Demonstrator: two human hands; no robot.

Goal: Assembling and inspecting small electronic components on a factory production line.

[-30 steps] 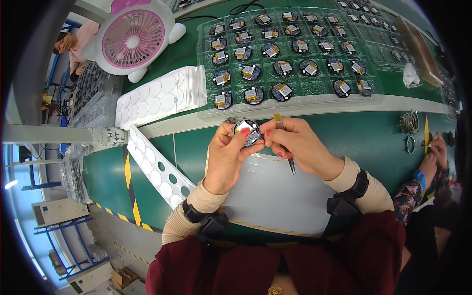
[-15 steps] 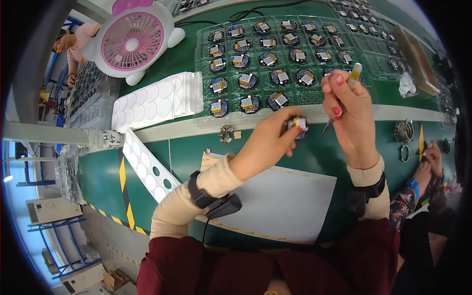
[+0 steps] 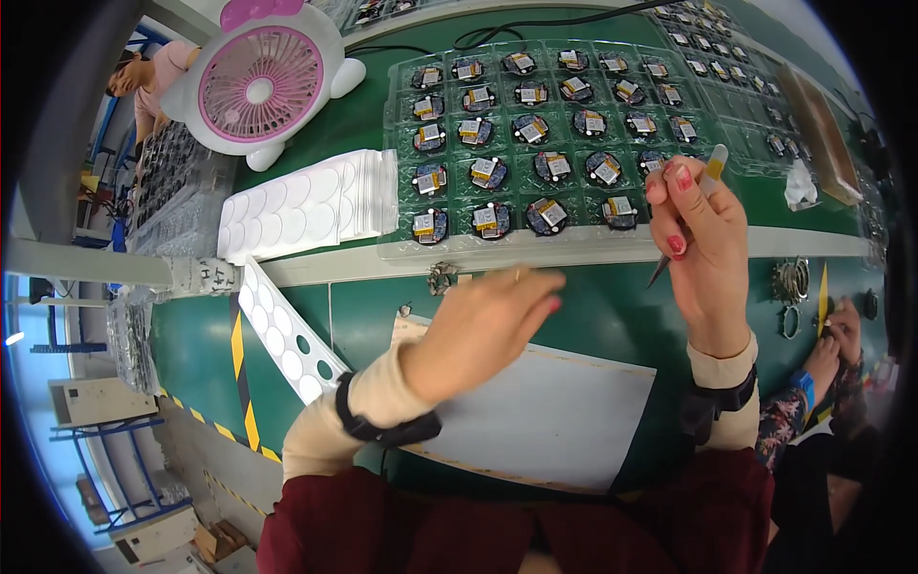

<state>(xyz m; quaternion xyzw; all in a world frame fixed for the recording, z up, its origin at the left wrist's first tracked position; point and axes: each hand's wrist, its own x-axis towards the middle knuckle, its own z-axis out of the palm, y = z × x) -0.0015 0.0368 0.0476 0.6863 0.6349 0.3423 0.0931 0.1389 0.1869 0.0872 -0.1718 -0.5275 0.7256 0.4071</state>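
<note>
My left hand [image 3: 488, 330] is slightly blurred over the front of the bench, its fingers stretched out and nothing visible in them. My right hand [image 3: 703, 249] is raised at the tray's front right, closed around a slim tool [image 3: 713, 170] with a clear and yellow upper end and a dark pointed tip. Behind both hands, a clear plastic tray [image 3: 392, 196] holds rows of round circuit boards, each with a silver and yellow battery-like block. One such round board [image 3: 620, 212] sits in the front row, left of my right hand. Below my left hand lies a pale grey sheet [image 3: 564, 411].
At the left are a white and pink fan [image 3: 258, 91], stacked round-label sheets [image 3: 287, 206] and a label strip [image 3: 277, 325]. Metal rings [image 3: 790, 282] lie at the right, near a co-worker's hands [image 3: 832, 344]. A cardboard strip [image 3: 818, 134] stands behind them.
The round board that was in my left hand now sits in the tray's front row. My left hand has drawn back left and nearer; my right hand, still holding the tool, has shifted slightly right.
</note>
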